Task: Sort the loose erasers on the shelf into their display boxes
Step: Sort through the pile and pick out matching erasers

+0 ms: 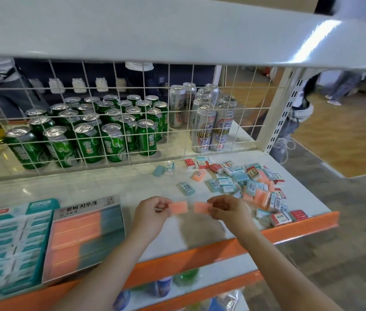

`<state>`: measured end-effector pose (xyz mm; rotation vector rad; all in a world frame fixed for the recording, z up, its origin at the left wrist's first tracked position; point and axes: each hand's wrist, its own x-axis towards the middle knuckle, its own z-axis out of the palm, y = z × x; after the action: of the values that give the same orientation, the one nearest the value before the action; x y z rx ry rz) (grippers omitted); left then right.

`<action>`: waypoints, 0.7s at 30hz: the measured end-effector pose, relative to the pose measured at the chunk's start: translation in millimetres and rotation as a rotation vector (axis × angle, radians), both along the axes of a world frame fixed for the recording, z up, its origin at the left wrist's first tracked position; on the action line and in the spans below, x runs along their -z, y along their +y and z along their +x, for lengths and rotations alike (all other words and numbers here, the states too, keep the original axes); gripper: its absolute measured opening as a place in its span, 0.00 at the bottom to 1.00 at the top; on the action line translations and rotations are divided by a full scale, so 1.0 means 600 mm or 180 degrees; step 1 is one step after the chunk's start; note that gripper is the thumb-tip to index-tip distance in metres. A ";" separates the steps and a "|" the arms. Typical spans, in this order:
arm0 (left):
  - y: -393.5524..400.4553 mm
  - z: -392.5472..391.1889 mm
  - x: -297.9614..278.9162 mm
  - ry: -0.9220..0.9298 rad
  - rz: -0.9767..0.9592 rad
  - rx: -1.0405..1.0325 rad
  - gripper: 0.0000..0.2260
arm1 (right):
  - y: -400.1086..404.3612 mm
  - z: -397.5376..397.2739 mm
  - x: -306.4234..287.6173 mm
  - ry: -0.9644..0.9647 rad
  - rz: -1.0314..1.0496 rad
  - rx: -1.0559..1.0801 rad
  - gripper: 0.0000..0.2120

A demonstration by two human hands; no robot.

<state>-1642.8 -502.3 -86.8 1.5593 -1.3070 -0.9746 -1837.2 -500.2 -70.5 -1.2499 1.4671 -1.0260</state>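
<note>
White shelf (114,187) with orange front edge, display boxes (49,239) at left, loose erasers (244,182) piled right

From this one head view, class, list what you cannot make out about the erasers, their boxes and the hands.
- Print on the two orange erasers, left hand's and right hand's: motion blur.
- Display boxes: orange-and-teal box blurred, count unclear; white-and-teal box cut by the left edge.
- Loose eraser pile: overlapping, labels too small.
- Left hand, right hand: fingertips hidden behind the erasers.
</note>
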 end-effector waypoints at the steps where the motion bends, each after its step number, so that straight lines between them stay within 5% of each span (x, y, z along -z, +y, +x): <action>1: 0.003 0.003 -0.001 -0.0017 -0.0010 -0.0009 0.16 | 0.002 0.003 -0.003 0.0008 -0.0012 -0.0025 0.11; 21: 0.122 0.215 -0.060 -0.1109 -0.0268 -0.0867 0.10 | 0.013 0.234 -0.051 0.0340 -0.0345 -0.1192 0.08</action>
<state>-1513.8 -428.8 -50.6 1.8392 -1.3022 -0.4866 -1696.9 -492.1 -40.0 -1.6062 1.2048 -0.8036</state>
